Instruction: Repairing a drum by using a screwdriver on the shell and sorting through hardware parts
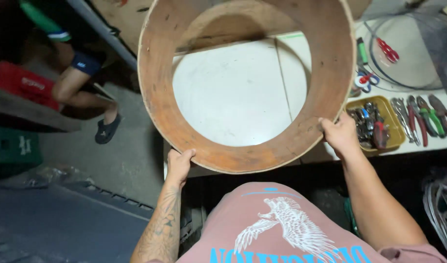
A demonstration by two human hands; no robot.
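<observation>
A large round wooden hoop [325,73], open at both ends like a drum shell, is held up over a white table [233,92]. My left hand [178,164] grips its near lower-left rim. On the right side of the rim, my right hand [339,135] grips with fingers curled over the edge. The tabletop shows through the hoop's opening.
A yellow tray [390,122] of metal parts sits right of the hoop, with several pliers [423,119], scissors [365,80], red clips [388,50] and a wire loop [403,83] beyond. Another person's leg [77,90] and sandal are at left beside a red crate [21,83]. Cables [440,204] hang at lower right.
</observation>
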